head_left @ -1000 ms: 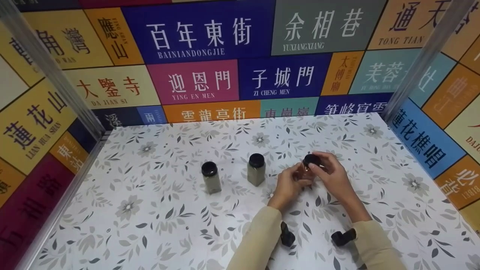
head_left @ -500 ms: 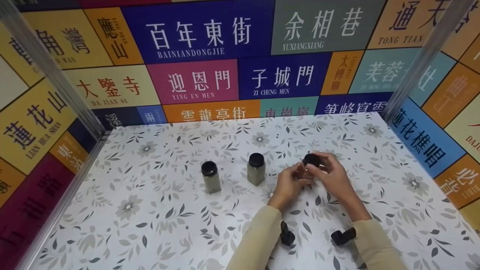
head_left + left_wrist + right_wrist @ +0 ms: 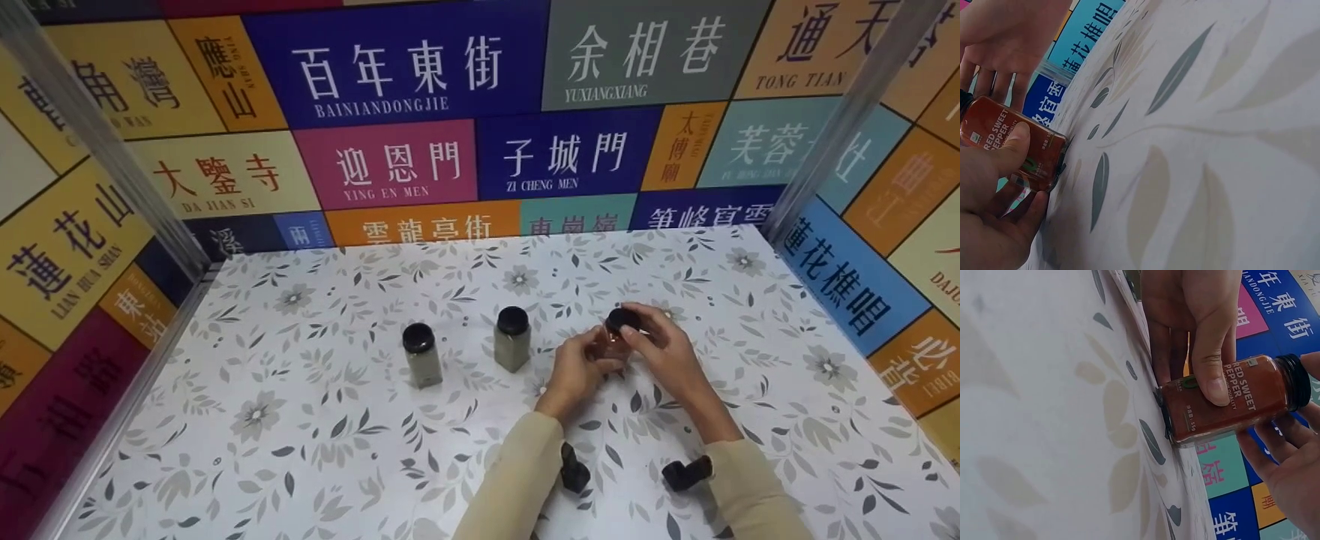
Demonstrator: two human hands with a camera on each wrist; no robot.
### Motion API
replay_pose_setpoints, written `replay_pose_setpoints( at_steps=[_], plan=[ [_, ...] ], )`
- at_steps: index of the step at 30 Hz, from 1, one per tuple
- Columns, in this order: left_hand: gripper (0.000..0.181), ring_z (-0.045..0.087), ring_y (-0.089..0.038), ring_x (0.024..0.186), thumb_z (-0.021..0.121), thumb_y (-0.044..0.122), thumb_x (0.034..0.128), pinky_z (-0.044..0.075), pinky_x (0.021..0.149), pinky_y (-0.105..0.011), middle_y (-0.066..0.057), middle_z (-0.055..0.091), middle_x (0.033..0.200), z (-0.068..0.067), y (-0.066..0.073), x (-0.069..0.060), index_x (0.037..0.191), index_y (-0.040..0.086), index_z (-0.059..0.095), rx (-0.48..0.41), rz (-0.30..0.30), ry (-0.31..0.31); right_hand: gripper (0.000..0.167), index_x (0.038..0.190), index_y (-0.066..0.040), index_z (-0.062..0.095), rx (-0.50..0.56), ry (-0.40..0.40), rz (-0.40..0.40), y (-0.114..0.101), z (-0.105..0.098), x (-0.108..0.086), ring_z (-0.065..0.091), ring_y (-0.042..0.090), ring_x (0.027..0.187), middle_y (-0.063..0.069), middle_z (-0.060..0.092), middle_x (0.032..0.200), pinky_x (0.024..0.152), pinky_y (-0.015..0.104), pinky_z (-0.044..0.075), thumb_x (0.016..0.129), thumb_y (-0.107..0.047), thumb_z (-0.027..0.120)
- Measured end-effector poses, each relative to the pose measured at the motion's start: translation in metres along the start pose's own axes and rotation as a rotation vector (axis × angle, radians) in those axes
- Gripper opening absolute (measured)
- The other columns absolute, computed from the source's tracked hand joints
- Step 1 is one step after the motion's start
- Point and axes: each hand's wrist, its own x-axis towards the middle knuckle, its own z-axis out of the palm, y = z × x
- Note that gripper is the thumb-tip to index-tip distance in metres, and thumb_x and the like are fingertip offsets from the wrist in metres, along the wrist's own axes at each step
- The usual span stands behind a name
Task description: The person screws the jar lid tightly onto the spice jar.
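A glass spice jar of red powder, labelled "RED SWEET PEPPER", stands on the patterned tabletop. My left hand grips its body, thumb across the label in both wrist views. At its top is a black lid, which the thumb and fingers of my right hand pinch. Much of the jar is hidden by the hands in the head view. To the left stand two more jars, a nearer-to-hand one and a farther one, both black-lidded with greyish-green contents.
Walls printed with coloured name panels enclose the table at the back and both sides. Clear corner posts stand at the back. Small black devices sit by the sleeve cuffs.
The right hand's fingers have shifted slightly around the lid. The left hand and the jar stay in the same place, and the other two jars have not moved.
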Motion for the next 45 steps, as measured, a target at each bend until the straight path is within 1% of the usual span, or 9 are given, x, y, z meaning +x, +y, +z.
replay_pose_setpoints(
  at_steps=[4,11,19,22,26,31,35,39,45],
  plan=[
    [0.027,0.058,-0.001,0.076,0.079,0.0,0.0805,0.053,0.067,-0.015,-0.005,0.071,0.091,0.0006,0.0004,-0.0005,0.106,0.005,0.072,-0.028,-0.002,-0.002,0.044,0.137,0.003,0.051,0.007,0.016,0.007,-0.0005,0.0014,0.0008,0.055,-0.012,0.117,0.025,0.056,0.14,0.096,0.009,0.047,0.098,-0.012,0.064],
    [0.026,0.06,-0.001,0.077,0.08,0.001,0.0797,0.052,0.067,-0.013,-0.006,0.072,0.092,0.0008,-0.0005,-0.0001,0.104,0.004,0.071,-0.018,0.007,0.0,0.051,0.136,0.001,0.043,-0.002,0.033,0.117,-0.0042,0.0044,0.001,0.059,-0.01,0.106,0.024,0.058,0.14,0.092,0.009,0.049,0.096,-0.017,0.068],
    [0.029,0.055,0.002,0.075,0.082,0.004,0.0779,0.049,0.069,-0.013,-0.003,0.07,0.089,0.0,-0.0025,-0.0006,0.105,0.005,0.073,0.044,0.014,0.018,0.044,0.141,0.001,0.051,0.011,-0.003,0.012,-0.0027,0.0011,-0.0013,0.054,-0.012,0.117,0.024,0.056,0.142,0.1,0.009,0.045,0.099,-0.007,0.06],
    [0.032,0.057,0.002,0.076,0.081,0.003,0.078,0.051,0.07,-0.013,-0.005,0.072,0.092,0.0003,-0.0024,-0.001,0.109,0.004,0.072,0.025,0.008,0.019,0.04,0.136,0.004,0.054,0.034,0.013,-0.02,-0.0007,0.0021,-0.0007,0.055,-0.012,0.117,0.027,0.056,0.139,0.098,0.01,0.047,0.097,-0.002,0.061],
    [0.026,0.058,0.001,0.076,0.08,0.003,0.0793,0.051,0.069,-0.013,-0.006,0.073,0.09,0.0002,-0.0025,-0.0016,0.103,0.004,0.072,0.023,0.024,0.009,0.039,0.132,0.006,0.055,0.017,0.047,-0.052,0.0006,0.0044,0.0002,0.058,-0.011,0.114,0.028,0.06,0.134,0.095,0.011,0.049,0.094,0.001,0.064],
    [0.025,0.06,-0.002,0.075,0.081,0.005,0.0802,0.051,0.067,-0.013,-0.007,0.073,0.091,-0.0009,-0.0034,-0.0012,0.104,0.004,0.072,0.024,0.031,0.004,0.04,0.131,0.005,0.054,0.001,0.057,-0.05,0.0001,0.0054,0.0002,0.058,-0.011,0.114,0.026,0.061,0.134,0.095,0.012,0.05,0.094,-0.002,0.067],
    [0.03,0.062,-0.003,0.077,0.081,0.006,0.0803,0.052,0.07,-0.014,-0.008,0.075,0.094,-0.0017,-0.0037,-0.0014,0.109,0.005,0.073,0.017,0.021,0.002,0.044,0.139,0.001,0.053,-0.02,0.024,-0.039,0.0009,0.0043,0.0001,0.055,-0.013,0.116,0.025,0.057,0.141,0.096,0.011,0.048,0.096,-0.005,0.063],
    [0.026,0.062,-0.002,0.077,0.081,0.006,0.0798,0.052,0.07,-0.014,-0.007,0.074,0.092,-0.0011,-0.0035,-0.0014,0.105,0.005,0.073,0.032,0.025,0.007,0.045,0.14,0.002,0.052,-0.039,0.004,-0.05,0.002,0.0048,0.0009,0.052,-0.014,0.117,0.026,0.054,0.143,0.095,0.01,0.047,0.097,-0.003,0.061],
    [0.027,0.063,-0.003,0.077,0.078,-0.001,0.0807,0.055,0.067,-0.014,-0.008,0.074,0.092,0.0011,-0.0017,-0.0001,0.107,0.003,0.072,-0.027,0.008,0.001,0.044,0.133,0.005,0.052,-0.033,0.065,-0.014,-0.0012,0.0098,0.0024,0.055,-0.013,0.113,0.023,0.058,0.135,0.092,0.011,0.049,0.092,-0.001,0.068]
  ],
)
